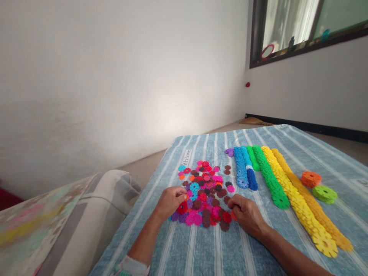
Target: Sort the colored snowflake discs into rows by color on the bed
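Observation:
A loose heap of notched plastic discs (206, 221) in pink, red, brown, purple, blue and black lies on the striped cloth. At the heap's left edge, my left hand (171, 200) is closed in a pinch, with a bit of an orange disc showing at its fingertips. Just below those fingers lies a red disc (182, 207). On the heap's right side, my right hand (246, 212) has its fingers curled together, and an orange disc (234, 216) peeks out under them. The fingers partly hide both orange discs.
Right of the heap lie overlapping rows of blue discs (240, 168), green discs (271, 180), yellow discs (301, 209) and amber discs (316, 207). Beyond them sit an orange stack (311, 179) and a lime stack (324, 194). Folded bedding (94, 207) is at left.

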`<state>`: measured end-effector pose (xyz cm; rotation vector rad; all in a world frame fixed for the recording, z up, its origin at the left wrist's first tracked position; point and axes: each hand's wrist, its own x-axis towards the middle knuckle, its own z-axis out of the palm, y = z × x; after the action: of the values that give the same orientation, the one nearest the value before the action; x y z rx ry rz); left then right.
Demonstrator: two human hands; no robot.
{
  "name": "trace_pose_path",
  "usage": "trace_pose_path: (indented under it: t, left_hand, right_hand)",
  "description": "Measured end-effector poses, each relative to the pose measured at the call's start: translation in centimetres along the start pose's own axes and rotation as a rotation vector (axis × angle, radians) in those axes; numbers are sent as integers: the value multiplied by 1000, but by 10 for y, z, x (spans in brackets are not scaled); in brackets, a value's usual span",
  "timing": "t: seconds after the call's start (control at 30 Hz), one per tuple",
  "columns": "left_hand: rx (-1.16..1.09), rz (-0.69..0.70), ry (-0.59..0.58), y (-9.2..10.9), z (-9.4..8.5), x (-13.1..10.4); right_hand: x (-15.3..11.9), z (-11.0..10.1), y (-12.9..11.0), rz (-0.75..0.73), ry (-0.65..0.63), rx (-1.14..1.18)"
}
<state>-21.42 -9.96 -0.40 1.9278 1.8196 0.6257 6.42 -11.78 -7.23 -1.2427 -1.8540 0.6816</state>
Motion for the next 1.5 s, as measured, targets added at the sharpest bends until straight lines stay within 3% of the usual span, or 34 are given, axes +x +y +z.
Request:
trace_pose_path:
  t: [0.2,0.33,0.53,0.77,1.5]
  left_hand:
    - [241,89,40,18,20,4]
    - [372,136,93,18,30,3]
    - [397,161,182,16,36,10]
    - [501,64,106,25,40,28]
    - [149,35,242,-7,34,36]
  right_hand:
    - [0,-1,0,-8,6,0]
    - [1,-1,0,-1,-2,9]
    - [0,0,1,9,0,13]
    - [1,-1,-1,-12,6,23]
    - [0,0,1,5,-8,23]
